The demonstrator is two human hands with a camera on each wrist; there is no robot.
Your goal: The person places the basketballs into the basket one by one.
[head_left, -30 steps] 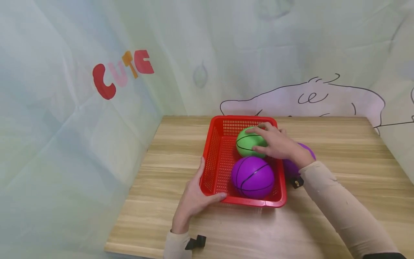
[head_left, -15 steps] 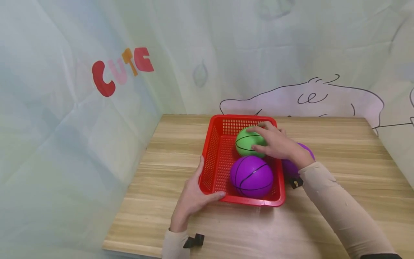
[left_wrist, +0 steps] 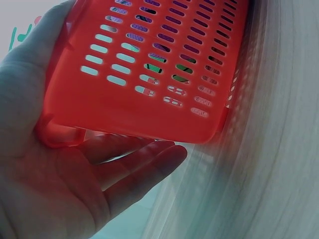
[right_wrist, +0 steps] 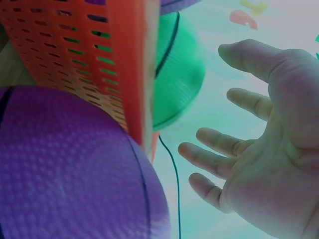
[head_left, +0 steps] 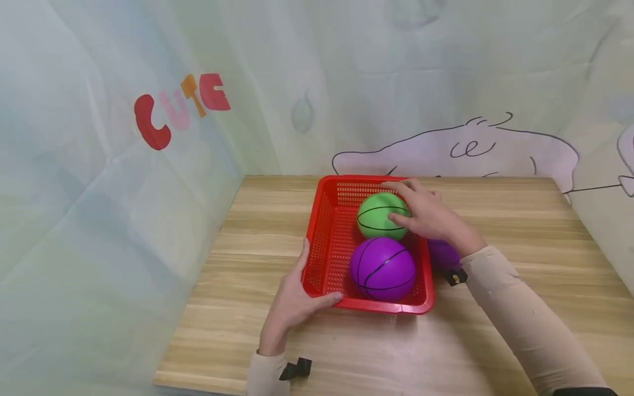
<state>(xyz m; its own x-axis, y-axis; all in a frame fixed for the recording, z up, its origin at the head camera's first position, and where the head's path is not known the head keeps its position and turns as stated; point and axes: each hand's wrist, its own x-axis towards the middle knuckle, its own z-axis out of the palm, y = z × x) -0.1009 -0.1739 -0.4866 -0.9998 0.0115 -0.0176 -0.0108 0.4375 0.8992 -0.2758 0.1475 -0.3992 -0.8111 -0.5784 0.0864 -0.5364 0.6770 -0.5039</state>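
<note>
A red perforated plastic basket (head_left: 386, 305) sits on the table. My left hand (head_left: 291, 301) holds its near left corner, thumb over the front rim and fingers along the outside of the left wall. Inside, a green ball (head_left: 377, 218) with black lines lies toward the back right, and a purple ball (head_left: 383, 270) lies in front of it. Over the basket's right rim is my right hand (head_left: 430, 215), fingers spread and slightly bent. In the right wrist view its fingertips are apart from the green ball (right_wrist: 177, 74). A second purple ball (right_wrist: 75, 164) stands outside the basket's right wall.
The wooden table (head_left: 520, 236) extends right of the basket and ends at a curtain backdrop (head_left: 277, 66) with printed drawings. Black straps with small blocks are on both wrists.
My right hand has lifted off the green ball, moving slightly up and to the right, and more of the ball shows. The left hand keeps its hold on the basket corner.
</note>
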